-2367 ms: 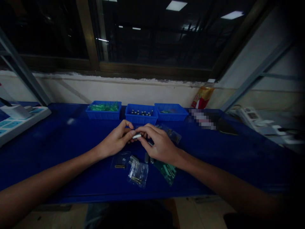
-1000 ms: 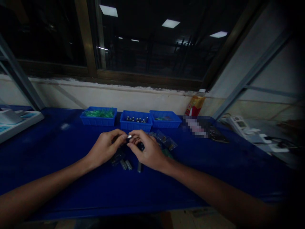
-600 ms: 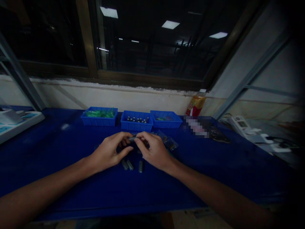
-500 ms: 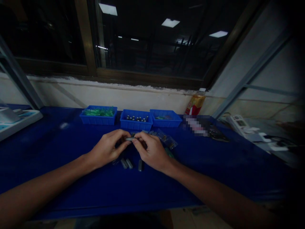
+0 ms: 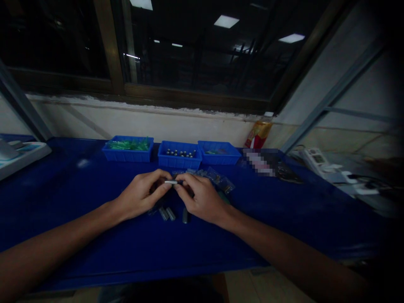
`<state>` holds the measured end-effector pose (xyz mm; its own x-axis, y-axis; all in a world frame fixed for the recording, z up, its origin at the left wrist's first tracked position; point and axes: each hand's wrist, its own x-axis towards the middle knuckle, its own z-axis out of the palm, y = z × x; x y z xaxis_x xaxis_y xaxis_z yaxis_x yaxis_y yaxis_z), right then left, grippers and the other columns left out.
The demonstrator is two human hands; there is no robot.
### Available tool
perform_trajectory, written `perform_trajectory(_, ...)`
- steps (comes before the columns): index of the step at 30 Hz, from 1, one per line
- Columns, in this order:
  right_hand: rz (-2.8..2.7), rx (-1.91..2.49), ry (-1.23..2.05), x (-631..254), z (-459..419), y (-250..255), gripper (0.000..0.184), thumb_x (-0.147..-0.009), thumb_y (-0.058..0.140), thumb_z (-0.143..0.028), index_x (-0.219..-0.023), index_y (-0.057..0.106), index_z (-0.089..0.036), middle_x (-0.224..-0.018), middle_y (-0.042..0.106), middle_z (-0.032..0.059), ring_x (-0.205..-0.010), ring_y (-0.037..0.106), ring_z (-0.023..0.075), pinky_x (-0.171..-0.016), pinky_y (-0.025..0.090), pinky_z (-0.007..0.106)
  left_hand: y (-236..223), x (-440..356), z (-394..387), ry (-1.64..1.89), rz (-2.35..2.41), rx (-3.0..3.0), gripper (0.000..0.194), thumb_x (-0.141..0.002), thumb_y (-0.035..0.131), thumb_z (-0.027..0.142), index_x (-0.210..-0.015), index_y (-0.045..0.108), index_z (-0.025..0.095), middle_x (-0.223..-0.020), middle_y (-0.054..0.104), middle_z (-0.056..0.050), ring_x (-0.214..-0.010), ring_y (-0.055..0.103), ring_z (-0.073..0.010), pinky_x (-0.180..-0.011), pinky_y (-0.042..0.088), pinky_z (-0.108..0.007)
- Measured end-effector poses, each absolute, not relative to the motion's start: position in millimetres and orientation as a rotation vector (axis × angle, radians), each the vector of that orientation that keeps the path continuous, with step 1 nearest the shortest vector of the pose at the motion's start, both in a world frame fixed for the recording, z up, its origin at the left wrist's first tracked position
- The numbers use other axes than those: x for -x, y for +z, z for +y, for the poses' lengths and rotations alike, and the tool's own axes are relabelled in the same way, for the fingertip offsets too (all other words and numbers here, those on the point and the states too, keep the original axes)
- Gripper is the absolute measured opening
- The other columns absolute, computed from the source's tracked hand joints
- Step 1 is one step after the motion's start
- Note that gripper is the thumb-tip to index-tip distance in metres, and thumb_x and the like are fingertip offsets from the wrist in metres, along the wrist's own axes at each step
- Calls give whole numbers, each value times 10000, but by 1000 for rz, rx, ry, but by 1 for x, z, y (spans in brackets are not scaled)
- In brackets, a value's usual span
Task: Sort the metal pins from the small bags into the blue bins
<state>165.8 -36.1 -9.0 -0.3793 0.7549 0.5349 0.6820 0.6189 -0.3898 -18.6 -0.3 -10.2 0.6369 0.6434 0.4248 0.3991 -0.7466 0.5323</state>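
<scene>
My left hand (image 5: pixel 142 194) and my right hand (image 5: pixel 201 198) meet above the blue table (image 5: pixel 132 248). Between their fingertips lies a short grey metal cylinder (image 5: pixel 171 182), level and pinched from both ends. Fingers of both hands are closed on it; the fingertips partly cover its ends. Below the hands, two grey cylinders (image 5: pixel 167 213) lie side by side on the table. Another dark grey cylinder (image 5: pixel 184 216) lies under my right hand. Small clear plastic bags (image 5: pixel 224 183) with little parts inside lie behind and beside my right hand.
Three blue bins stand along the wall: one with green plastic bags (image 5: pixel 129 145), one with several small metal parts (image 5: pixel 179 162), one with flat packets (image 5: pixel 221 158). A white device (image 5: pixel 28 155) is far left. A red and gold packet (image 5: pixel 259 134) and power strips (image 5: pixel 318 160) are right.
The view has shifted slightly. The cylinder between my fingertips now shows a brighter side, and my left fingers have moved a little along it. The other cylinders stay where they were.
</scene>
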Motion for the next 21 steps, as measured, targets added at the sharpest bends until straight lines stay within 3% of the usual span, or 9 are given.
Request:
perform_trajectory(3,-2124,1154,167,-165,-37,-7,143,-848,418,-256,-863,532,-172,-683,601,8,-575,534,106,-534,386,230,-10,18,-1,930,845,-2463,198,-836,485,314,-962,519,165,-727,588,4,-629,547,-117,-582,409,-206)
perform_trajectory(7,-2134,1132,125,-168,-37,-6,171,-847,433,-263,-954,522,-165,-732,617,21,-621,560,113,-571,421,235,-9,14,-3,936,907,-2381,186,-863,442,298,-912,556,159,-793,609,-22,-712,565,-134,-644,421,-227)
perform_trajectory(12,-2256,952,-184,-178,-33,-1,151,-843,452,-201,-960,538,-160,-778,637,44,-691,579,139,-659,456,278,-6,9,-2,813,913,-2185,259,-898,360,299,-813,557,154,-691,584,1,-640,556,-119,-595,411,-216)
perform_trajectory(21,-2484,826,-451,-204,-6,13,151,-836,462,-187,-925,578,-146,-677,632,23,-619,552,137,-629,421,304,-9,-9,23,628,864,-1801,416,-902,310,393,-685,555,137,-615,560,-3,-570,523,-106,-566,412,-215)
